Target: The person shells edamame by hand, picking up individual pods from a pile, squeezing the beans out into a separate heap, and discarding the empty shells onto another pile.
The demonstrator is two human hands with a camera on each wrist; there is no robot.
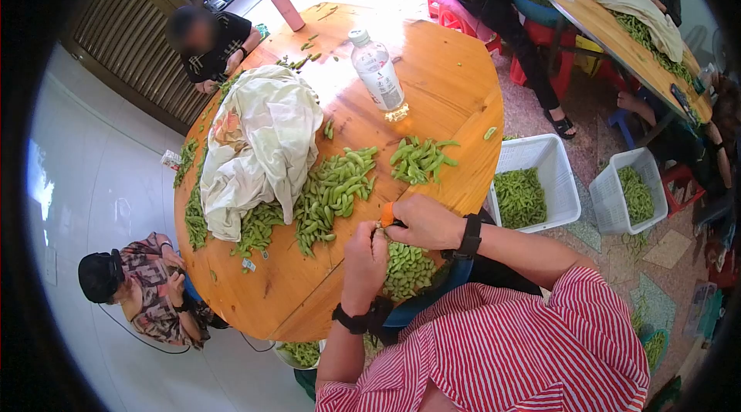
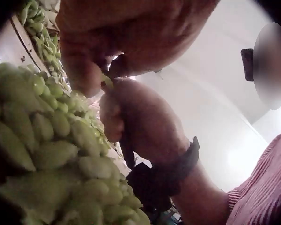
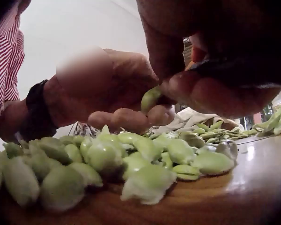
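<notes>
Both hands pinch one green pod [image 3: 151, 99] over the bean heap.
The left hand [image 1: 366, 259] and right hand [image 1: 426, 223] have their fingertips together, clamped on the pod, just above the bean heap [image 1: 409, 269]. Beyond the heap lie loose pods [image 1: 333, 194] on the table [image 1: 301, 288]; farther from it stand a crumpled cloth [image 1: 266, 134] and clear bottle [image 1: 378, 76].

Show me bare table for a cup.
Right of the bottle, beyond the small pod pile, the table is nearly bare; another patch lies between the big pod pile and the near-left edge. Crowded: around the cloth and beans.
</notes>
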